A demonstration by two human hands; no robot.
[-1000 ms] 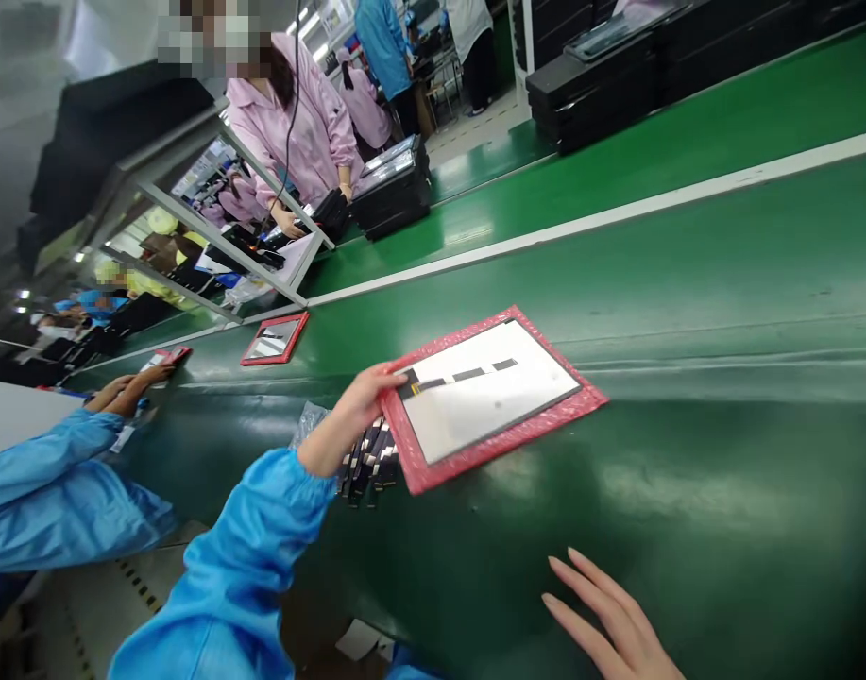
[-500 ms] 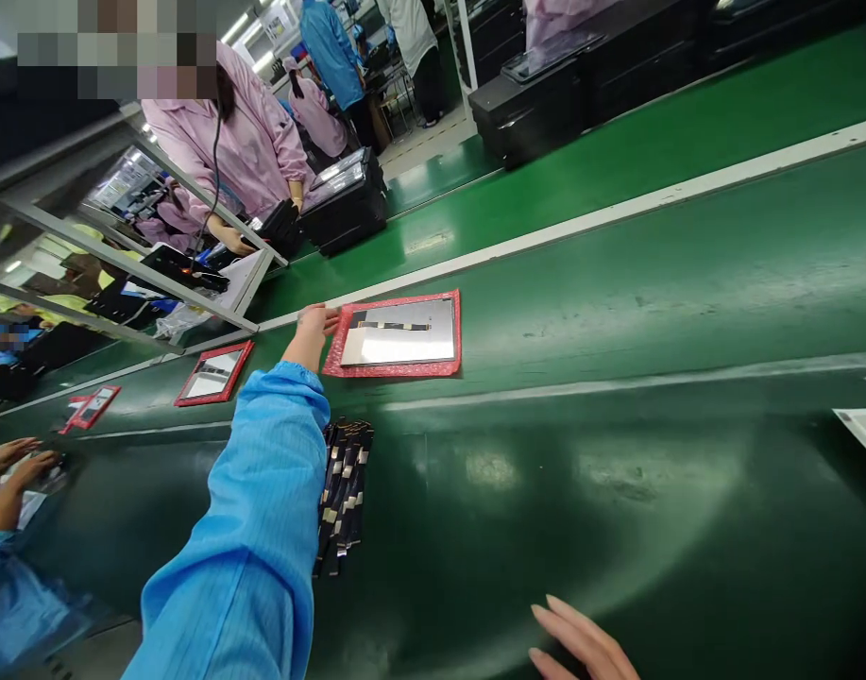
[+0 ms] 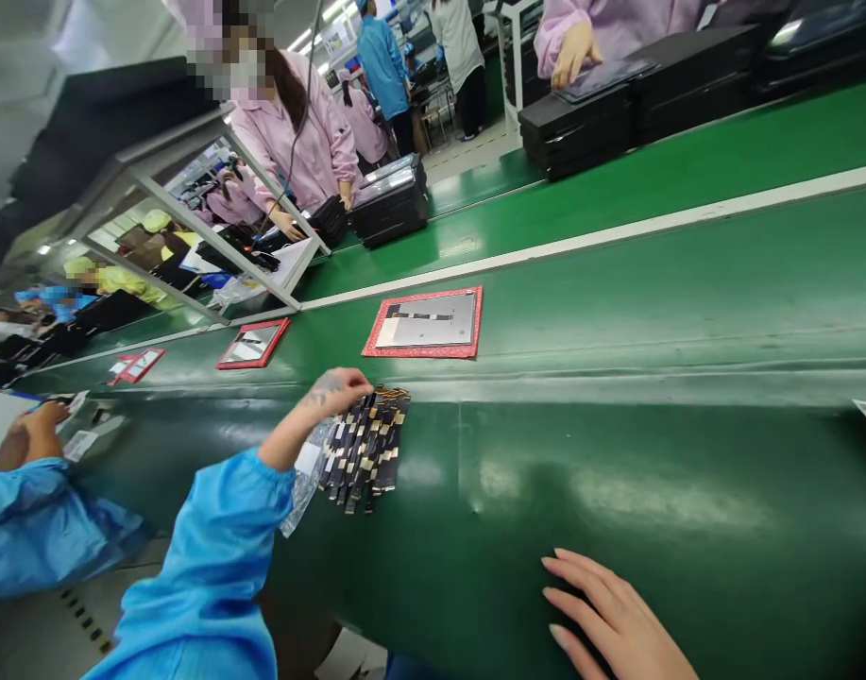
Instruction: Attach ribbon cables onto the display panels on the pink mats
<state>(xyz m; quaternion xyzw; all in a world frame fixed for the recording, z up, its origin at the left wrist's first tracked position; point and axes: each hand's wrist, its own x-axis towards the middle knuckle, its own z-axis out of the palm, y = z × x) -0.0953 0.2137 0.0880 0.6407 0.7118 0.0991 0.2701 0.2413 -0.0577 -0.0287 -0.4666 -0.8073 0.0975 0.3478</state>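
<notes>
now left hand (image 3: 333,389) touches glossy black-gold flat strips (image 3: 365,449).

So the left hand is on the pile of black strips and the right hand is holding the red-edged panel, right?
Not quite. The head view shows the left hand on the strips, but the right hand lies flat and empty on the green belt. The panel lies apart, farther up the belt.

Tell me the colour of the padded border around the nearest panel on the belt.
Red, a bubble-wrap-like padded border around the grey panel, seen in the head view.
</notes>
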